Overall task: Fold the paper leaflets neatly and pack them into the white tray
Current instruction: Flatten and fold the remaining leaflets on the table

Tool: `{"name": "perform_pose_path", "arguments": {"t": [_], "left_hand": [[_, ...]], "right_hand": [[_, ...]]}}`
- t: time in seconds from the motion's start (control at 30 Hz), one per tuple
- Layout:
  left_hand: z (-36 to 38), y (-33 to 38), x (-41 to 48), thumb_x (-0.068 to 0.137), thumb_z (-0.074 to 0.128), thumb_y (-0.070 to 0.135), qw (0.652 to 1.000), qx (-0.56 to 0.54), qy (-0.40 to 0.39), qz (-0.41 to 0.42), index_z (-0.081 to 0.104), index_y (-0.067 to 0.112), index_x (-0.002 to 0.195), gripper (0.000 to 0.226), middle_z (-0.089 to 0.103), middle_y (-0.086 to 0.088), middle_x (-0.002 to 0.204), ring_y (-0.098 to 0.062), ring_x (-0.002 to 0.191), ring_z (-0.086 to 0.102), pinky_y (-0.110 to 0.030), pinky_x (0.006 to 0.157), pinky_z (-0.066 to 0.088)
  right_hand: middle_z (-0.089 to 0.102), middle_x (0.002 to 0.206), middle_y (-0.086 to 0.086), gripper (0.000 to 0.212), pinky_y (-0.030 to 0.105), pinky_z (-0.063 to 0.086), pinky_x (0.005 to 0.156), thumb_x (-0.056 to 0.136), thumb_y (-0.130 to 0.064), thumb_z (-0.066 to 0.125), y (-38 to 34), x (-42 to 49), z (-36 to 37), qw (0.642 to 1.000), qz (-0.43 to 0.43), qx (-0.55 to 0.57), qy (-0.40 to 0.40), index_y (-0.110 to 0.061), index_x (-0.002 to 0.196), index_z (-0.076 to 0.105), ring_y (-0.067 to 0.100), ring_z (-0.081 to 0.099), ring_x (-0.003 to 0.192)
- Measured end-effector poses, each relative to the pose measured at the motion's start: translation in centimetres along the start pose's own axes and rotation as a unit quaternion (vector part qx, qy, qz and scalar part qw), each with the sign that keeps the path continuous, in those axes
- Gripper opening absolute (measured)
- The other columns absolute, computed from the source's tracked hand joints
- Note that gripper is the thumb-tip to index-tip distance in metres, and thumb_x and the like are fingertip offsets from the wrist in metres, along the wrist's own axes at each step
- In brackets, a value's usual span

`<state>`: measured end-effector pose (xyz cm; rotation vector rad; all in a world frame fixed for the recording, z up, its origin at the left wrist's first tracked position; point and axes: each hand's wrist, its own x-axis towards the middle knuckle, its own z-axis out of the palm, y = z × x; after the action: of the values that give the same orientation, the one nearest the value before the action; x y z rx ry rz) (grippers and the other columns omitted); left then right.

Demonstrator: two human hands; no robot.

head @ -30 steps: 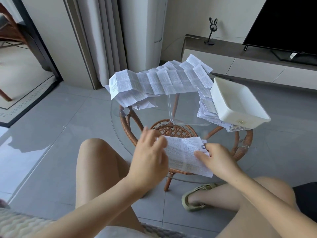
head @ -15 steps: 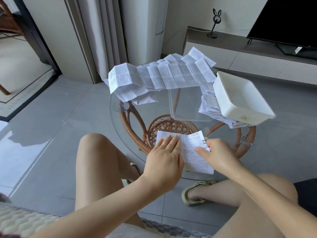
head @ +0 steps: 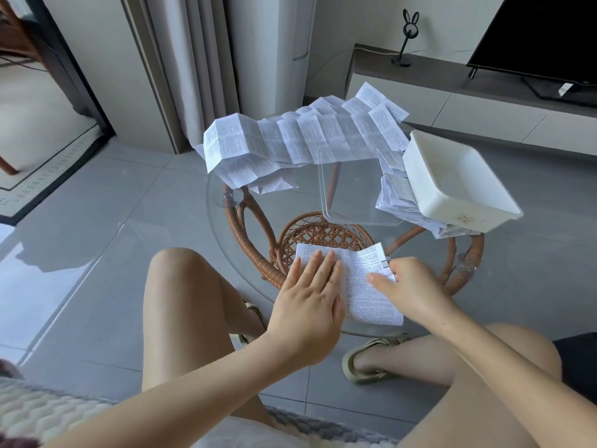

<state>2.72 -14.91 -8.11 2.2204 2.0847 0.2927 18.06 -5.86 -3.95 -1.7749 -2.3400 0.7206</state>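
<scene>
A folded printed leaflet [head: 361, 286] lies on the near part of the round glass table [head: 290, 195]. My left hand [head: 311, 295] presses flat on its left half, fingers straight. My right hand [head: 410, 286] holds its right edge, thumb laid on the sheet and fingers curled at the edge. A white tray [head: 452, 182] sits tilted at the table's right, resting on a heap of leaflets [head: 395, 195]. A long unfolded leaflet [head: 300, 140] spreads across the far side.
A clear plastic lid [head: 352, 189] lies mid-table. The table has a rattan base [head: 323, 234]. My knees flank the near edge, with a sandalled foot [head: 371, 360] below. A TV console [head: 484, 92] stands behind, curtains at the back left.
My left hand came down from a lifted, curled grip to lie flat on the leaflet. The leaflet now lies flat on the glass. My right hand stayed at its right edge.
</scene>
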Motion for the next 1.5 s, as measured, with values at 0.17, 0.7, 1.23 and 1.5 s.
{"name": "perform_pose_path", "arguments": {"t": [0.17, 0.7, 1.23, 1.5], "left_hand": [[-0.7, 0.1, -0.2, 0.078, -0.024, 0.046, 0.996, 0.003, -0.083, 0.019, -0.023, 0.027, 0.140, 0.065, -0.028, 0.001, 0.151, -0.020, 0.140, -0.032, -0.041, 0.113, -0.024], [1.0, 0.5, -1.0, 0.094, 0.030, 0.034, 0.999, 0.048, 0.015, 0.001, 0.055, 0.011, 0.134, 0.053, 0.051, -0.019, 0.138, -0.034, 0.131, 0.046, -0.055, 0.105, 0.037], [1.3, 0.6, -0.8, 0.096, 0.020, 0.035, 0.998, 0.059, 0.028, 0.009, 0.044, 0.012, 0.142, 0.057, 0.041, -0.019, 0.146, -0.034, 0.137, 0.037, -0.048, 0.113, 0.022], [0.8, 0.7, -0.9, 0.089, -0.008, 0.041, 0.998, 0.059, -0.001, 0.010, 0.009, 0.018, 0.152, 0.069, 0.000, -0.013, 0.156, -0.031, 0.147, 0.005, -0.040, 0.118, -0.006]], "right_hand": [[0.023, 0.054, -0.001, 0.052, 0.029, 0.014, 0.047, 0.090, -0.031, 0.062, -0.2, -0.1, 0.0, 1.000, 0.004, -0.003, 0.000, -0.016, 0.057, 0.024, 0.014, 0.024, 0.050], [0.030, 0.055, -0.001, 0.050, 0.028, 0.016, 0.045, 0.093, -0.032, 0.057, -1.1, -0.4, -0.1, 0.999, 0.026, -0.040, 0.008, -0.013, 0.057, 0.027, 0.013, 0.029, 0.050], [0.053, 0.130, 0.020, 0.067, 0.059, 0.042, 0.093, 0.083, -0.049, 0.042, 0.6, -6.7, 5.7, 0.962, -0.022, -0.109, 0.249, -0.011, 0.138, 0.047, 0.037, 0.053, 0.118], [0.056, 0.127, 0.017, 0.051, 0.058, 0.043, 0.091, 0.087, -0.039, 0.039, 3.3, -6.8, 4.9, 0.964, -0.039, -0.072, 0.255, -0.027, 0.134, 0.055, 0.038, 0.056, 0.111]]}}
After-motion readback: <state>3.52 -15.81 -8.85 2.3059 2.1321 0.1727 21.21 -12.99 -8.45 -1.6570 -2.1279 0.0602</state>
